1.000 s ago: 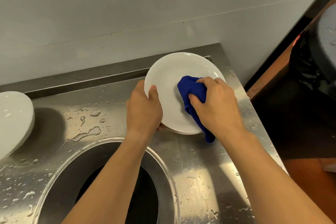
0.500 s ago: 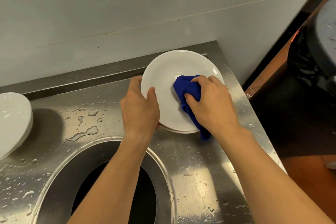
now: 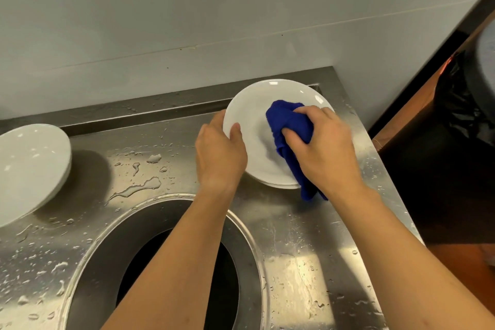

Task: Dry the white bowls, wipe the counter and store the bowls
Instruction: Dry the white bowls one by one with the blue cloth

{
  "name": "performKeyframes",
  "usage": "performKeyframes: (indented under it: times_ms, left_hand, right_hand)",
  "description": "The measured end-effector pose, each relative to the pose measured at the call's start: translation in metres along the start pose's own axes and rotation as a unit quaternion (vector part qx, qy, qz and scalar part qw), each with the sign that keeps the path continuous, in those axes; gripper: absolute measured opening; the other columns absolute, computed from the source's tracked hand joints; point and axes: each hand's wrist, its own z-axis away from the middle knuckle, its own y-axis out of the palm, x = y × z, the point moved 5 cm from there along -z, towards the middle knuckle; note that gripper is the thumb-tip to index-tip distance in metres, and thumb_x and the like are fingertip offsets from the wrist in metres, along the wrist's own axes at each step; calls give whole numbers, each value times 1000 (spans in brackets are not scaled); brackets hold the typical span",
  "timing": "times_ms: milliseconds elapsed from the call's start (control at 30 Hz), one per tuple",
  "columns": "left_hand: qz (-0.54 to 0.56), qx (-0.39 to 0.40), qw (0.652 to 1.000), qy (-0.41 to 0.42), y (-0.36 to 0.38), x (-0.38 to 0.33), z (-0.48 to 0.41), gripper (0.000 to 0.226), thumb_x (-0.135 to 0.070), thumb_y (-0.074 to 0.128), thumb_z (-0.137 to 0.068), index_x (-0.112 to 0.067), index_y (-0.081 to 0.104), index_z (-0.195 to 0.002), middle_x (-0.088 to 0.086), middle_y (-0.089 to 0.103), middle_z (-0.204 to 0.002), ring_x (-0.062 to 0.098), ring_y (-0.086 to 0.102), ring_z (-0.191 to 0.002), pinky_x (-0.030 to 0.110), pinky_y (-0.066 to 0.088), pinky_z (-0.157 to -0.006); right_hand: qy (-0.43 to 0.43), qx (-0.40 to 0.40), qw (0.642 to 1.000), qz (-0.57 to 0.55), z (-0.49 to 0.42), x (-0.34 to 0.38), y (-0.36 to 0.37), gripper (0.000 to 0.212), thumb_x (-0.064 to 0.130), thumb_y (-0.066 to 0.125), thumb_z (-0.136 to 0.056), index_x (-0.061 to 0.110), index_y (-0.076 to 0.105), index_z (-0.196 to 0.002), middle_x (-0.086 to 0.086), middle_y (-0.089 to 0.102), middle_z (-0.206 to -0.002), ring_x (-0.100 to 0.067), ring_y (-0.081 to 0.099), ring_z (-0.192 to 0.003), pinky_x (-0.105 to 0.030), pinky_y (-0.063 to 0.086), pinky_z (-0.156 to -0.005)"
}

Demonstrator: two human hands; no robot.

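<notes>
Wet stainless-steel counter point(image 3: 308, 262) under a pale wall carries a tilted shallow white ceramic bowl point(image 3: 257, 126) at its back right corner. From the head view, the left hand point(image 3: 219, 155) pinches its left rim, thumb inside; the right hand point(image 3: 324, 147) presses a bunched soft blue cloth point(image 3: 288, 120) into it. Glazed, wet, breakable: best held by the rim

Single head-worn wide-angle view, looking forward and steeply down, sitting close over the wet steel counter point(image 3: 294, 262); wall point(image 3: 187, 21) filling the top.
</notes>
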Motion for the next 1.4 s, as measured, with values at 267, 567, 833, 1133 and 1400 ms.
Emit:
performKeyframes:
  times_ms: [267,567,833,1133,1400]
  left_hand:
    - [142,-86,986,15,-131,-3,56,34,-50,37,-112,-39,63,-131,-13,63,-120,5,62,-107,17,46,-87]
    - [194,-239,948,-80,-328,110,48,20,-43,48,-109,-36,66,-110,-15,69,-107,15,67,-100,29,49,-77]
    - [304,-112,894,-310,-346,258,44,42,-57,56,-104,-16,61,-113,5,68,-94,25,75,-84,49,63,-91]
    - [407,-44,861,-304,-311,282,-22,36,-29,68,-104,-22,62,-138,7,77,-125,31,74,-115,56,61,-99]
    - [415,-69,862,-283,-309,286,-29,47,7,49,-97,-14,65,-136,15,79,-119,37,76,-109,48,66,-80]
  right_hand:
    - [-67,-73,959,-266,47,138,-38,27,35,73,-88,48,59,-107,30,67,-96,7,64,-92,-7,46,-76]
    - [-152,38,931,-331,96,319,79,25,30,75,-90,34,64,-112,12,70,-106,-9,67,-97,-19,52,-82]
    - [-117,55,951,-279,112,363,183,29,35,75,-89,32,64,-117,14,70,-108,-8,66,-100,-29,55,-85]
    - [-71,74,972,-214,114,347,255,27,38,74,-90,40,61,-113,19,67,-104,2,63,-95,-11,50,-77]
    - [-50,88,971,-215,113,335,275,30,35,75,-88,34,64,-117,15,68,-107,0,63,-98,-16,51,-83]
